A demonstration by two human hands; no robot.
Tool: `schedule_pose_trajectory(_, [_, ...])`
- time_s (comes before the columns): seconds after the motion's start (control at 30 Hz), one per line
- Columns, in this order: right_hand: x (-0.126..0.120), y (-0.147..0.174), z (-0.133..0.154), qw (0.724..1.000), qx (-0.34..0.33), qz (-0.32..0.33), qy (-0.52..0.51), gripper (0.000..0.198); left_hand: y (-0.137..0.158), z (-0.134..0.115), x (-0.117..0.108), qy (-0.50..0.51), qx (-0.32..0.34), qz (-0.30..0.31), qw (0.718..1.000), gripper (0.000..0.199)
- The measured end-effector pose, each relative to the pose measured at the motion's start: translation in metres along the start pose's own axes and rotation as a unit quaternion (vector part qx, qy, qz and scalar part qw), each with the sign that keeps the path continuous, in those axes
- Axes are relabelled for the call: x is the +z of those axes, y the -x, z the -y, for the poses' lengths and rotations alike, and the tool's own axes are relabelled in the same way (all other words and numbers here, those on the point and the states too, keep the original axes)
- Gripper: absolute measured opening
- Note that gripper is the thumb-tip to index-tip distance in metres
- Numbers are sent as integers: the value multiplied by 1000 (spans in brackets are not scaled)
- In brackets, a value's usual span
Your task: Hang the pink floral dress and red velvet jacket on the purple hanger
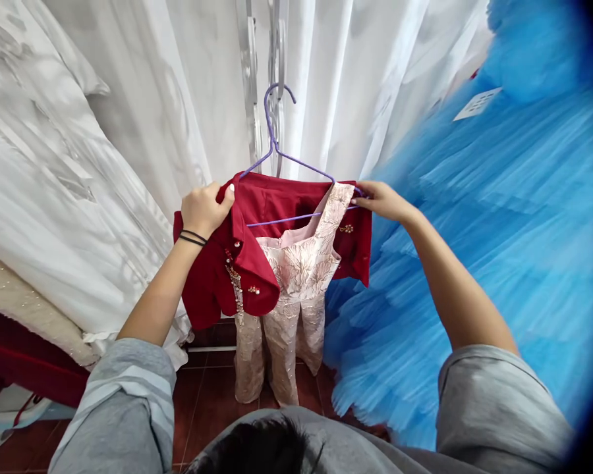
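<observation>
A purple wire hanger [304,162] hangs by its hook in front of a white metal rack post. On it are a short red jacket [257,263] with beaded trim and a pale pink brocade dress [301,270]. My left hand [205,209] is closed round the jacket's shoulder at the hanger's left side; the hanger's end is hidden there. At the other end, my right hand [384,201] pinches the hanger's corner beside the dress strap. The jacket's right half hangs behind that strap, below my fingers.
White gowns [54,164] hang on the left. A wide blue tulle gown [474,217] with a white tag [477,104] fills the right. White curtain [356,79] hangs behind the rack post [253,72]. The floor [197,401] is dark red tile.
</observation>
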State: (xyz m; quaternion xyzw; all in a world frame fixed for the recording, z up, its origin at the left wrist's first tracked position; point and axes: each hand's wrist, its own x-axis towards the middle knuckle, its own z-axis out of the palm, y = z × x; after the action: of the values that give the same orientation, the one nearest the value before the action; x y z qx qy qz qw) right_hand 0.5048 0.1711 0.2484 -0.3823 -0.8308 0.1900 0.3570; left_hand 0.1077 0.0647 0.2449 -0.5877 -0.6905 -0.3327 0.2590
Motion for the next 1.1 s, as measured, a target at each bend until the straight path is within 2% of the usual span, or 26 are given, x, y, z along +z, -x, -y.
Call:
schedule_pose_trajectory(0.07, [10,15,-7,996,19,22,-90,62,-1,1,1,-6,1,-2,1000,43])
schedule_pose_trajectory(0.13, [13,29,-14,985,65,93,-130,64,-3,2,2,-6,3,1,1000,43])
schedule_pose_trajectory(0.2, [9,34,-18,977,108,164,-83,55,-5,2,2,-2,4,6,1000,43])
schedule_pose_trajectory(0.27, [2,32,-17,975,131,175,42,34,-6,2,2,2,4,8,1000,43])
schedule_pose_trajectory(0.3, [-1,28,-16,975,128,135,120,25,-6,2,2,3,3,8,1000,42])
schedule_pose_trajectory(0.33, [-4,24,-14,972,115,62,195,20,-5,2,2,3,2,8,1000,42])
schedule_pose_trajectory(0.4, [-7,16,-10,944,71,-137,292,29,-4,2,2,-1,2,7,1000,42])
schedule_pose_trajectory(0.43, [-9,13,-8,928,55,-211,303,35,-4,2,2,-5,1,7,1000,42])
schedule_pose_trajectory(0.47, [-12,10,-4,923,53,-241,296,39,-3,2,2,-9,1,7,1000,42])
schedule_pose_trajectory(0.5, [-17,8,0,930,70,-232,277,39,-3,1,2,-12,0,7,1000,42])
schedule_pose_trajectory(0.57, [-33,7,17,954,138,-167,208,34,-2,1,2,-17,-3,5,1000,41])
schedule_pose_trajectory(0.6, [-42,8,30,958,165,-159,171,32,-2,0,2,-19,-3,5,1000,41])
schedule_pose_trajectory(0.63, [-51,11,46,956,174,-188,142,31,-2,-1,1,-21,-4,4,1000,40])
schedule_pose_trajectory(0.7, [-59,23,86,933,132,-309,127,31,-1,-2,-1,-24,-7,5,1000,40])
schedule_pose_trajectory(0.77, [-42,42,125,897,48,-403,177,30,1,-4,-3,-23,-9,7,1000,40])
schedule_pose_trajectory(0.8, [-22,53,140,882,18,-414,224,33,2,-5,-4,-21,-11,7,1000,40])
schedule_pose_trajectory(0.83, [3,64,151,884,6,-383,268,34,3,-5,-4,-18,-13,6,1000,40])
schedule_pose_trajectory(0.87, [33,73,156,902,19,-297,314,34,4,-6,-5,-13,-13,6,1000,40])
schedule_pose_trajectory(0.9, [63,80,158,926,45,-133,350,30,5,-7,-5,-6,-13,5,1000,39])
schedule_pose_trajectory(0.93, [91,85,158,924,76,-5,375,25,6,-8,-6,3,-11,4,1000,39])
schedule_pose_trajectory(0.97, [114,88,157,921,88,65,373,24,7,-8,-7,11,-10,3,1000,39])
schedule_pose_trajectory(1.0, [130,88,157,924,89,110,354,23,7,-9,-8,18,-11,1,1000,39])
schedule_pose_trajectory(1.03, [139,87,158,936,78,114,323,24,8,-10,-9,21,-12,-1,1000,40])
schedule_pose_trajectory(1.1, [142,82,169,968,41,52,243,26,9,-13,-11,17,-20,-3,1000,39])
